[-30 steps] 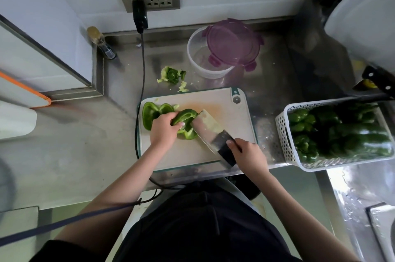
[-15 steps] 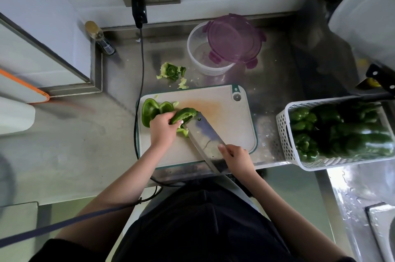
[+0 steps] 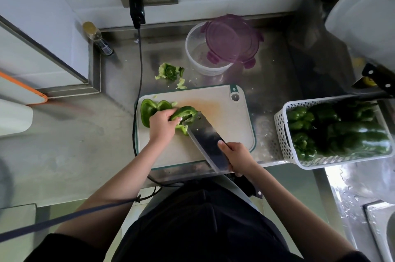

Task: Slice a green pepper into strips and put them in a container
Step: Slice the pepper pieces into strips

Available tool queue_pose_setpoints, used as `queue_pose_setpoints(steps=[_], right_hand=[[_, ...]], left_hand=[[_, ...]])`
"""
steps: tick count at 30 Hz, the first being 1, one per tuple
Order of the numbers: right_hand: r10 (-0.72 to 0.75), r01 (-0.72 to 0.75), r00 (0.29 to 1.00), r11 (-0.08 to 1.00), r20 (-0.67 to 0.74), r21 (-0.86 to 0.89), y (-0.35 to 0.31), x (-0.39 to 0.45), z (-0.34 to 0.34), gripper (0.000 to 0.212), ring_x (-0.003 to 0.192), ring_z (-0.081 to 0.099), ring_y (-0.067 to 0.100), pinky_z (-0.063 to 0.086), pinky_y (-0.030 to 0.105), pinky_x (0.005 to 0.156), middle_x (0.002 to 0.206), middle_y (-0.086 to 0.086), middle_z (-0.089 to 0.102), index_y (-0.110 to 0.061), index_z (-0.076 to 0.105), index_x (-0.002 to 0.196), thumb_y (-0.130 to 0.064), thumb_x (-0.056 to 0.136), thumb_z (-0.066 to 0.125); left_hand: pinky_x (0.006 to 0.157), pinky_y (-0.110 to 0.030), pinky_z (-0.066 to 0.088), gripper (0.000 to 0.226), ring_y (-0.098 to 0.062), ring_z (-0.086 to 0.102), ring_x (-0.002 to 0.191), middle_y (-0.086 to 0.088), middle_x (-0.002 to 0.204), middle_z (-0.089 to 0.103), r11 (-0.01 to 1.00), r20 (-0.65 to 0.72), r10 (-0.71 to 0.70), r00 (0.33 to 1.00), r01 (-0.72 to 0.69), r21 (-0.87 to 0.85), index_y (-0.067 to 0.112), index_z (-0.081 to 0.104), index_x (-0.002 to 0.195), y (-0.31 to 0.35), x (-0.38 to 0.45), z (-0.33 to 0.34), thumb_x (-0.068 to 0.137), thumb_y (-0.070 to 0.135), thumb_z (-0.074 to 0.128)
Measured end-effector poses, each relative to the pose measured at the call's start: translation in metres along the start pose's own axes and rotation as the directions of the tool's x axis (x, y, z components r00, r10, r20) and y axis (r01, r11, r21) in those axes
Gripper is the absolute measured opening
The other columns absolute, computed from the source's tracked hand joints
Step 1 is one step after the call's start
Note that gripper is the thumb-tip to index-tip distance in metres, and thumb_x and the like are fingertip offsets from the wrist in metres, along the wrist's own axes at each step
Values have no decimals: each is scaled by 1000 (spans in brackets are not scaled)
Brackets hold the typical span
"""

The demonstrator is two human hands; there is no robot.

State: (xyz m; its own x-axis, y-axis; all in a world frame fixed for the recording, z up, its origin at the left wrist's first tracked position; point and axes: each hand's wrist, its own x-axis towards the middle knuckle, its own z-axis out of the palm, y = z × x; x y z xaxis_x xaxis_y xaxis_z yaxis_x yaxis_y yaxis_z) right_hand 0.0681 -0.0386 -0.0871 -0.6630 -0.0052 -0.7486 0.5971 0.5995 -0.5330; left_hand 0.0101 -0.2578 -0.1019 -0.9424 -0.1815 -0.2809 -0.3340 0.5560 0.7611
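Note:
On the pale cutting board (image 3: 226, 116) lies a green pepper piece (image 3: 184, 112), pinned under the fingers of my left hand (image 3: 161, 126). Another pepper half (image 3: 150, 108) rests at the board's left edge. My right hand (image 3: 237, 158) grips the handle of a wide cleaver (image 3: 205, 140), whose blade edge meets the held pepper piece. A clear round container (image 3: 198, 54) stands behind the board, with its purple lid (image 3: 232, 39) leaning on the rim.
The pepper's core and scraps (image 3: 170, 72) lie on the steel counter behind the board. A white basket (image 3: 284, 133) of whole green peppers sits at the right. A black cable (image 3: 139, 65) runs down from the wall socket past the board's left side. A small bottle (image 3: 97, 37) stands in the corner.
The cleaver has turned from lying flat to edge-down against the pepper piece and slid slightly left. My left hand keeps holding the pepper in place.

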Motion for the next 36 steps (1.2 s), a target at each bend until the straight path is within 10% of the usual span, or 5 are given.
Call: queue_pose_setpoints(steps=[9,21,27,36], right_hand=[[-12,8,998,999,60,53,-5,-5,-11,52,30,33,17,27,19,32,46,7,45,-10,41,60,-46,98,41],[-531,284,801,744,-277,-605,-10,-9,-19,36,58,57,32,44,33,51,65,8,62,-14,57,86,-45,96,45],[-685,267,681,561,-259,-784,-19,4,-30,40,29,45,27,22,17,39,39,1,48,-13,53,66,-45,89,48],[-635,109,723,493,-271,-863,-25,-18,-29,37,21,36,21,1,11,47,33,-3,42,-15,50,59,-36,77,75]], left_hand=[[87,-41,55,36,-21,66,99,-9,113,68,1000,38,-13,999,14,-23,5,61,122,-3,3,-1,86,7,65],[84,-38,52,34,-24,54,109,-10,117,51,918,403,-210,891,321,-232,9,43,131,2,10,-19,97,13,48],[77,-33,50,28,-21,54,99,-9,112,51,924,340,-234,911,317,-213,6,46,126,-2,8,-17,98,12,45],[84,-45,55,28,-26,60,101,-11,110,60,961,253,-180,950,226,-163,6,54,123,2,-1,-11,97,17,48]])
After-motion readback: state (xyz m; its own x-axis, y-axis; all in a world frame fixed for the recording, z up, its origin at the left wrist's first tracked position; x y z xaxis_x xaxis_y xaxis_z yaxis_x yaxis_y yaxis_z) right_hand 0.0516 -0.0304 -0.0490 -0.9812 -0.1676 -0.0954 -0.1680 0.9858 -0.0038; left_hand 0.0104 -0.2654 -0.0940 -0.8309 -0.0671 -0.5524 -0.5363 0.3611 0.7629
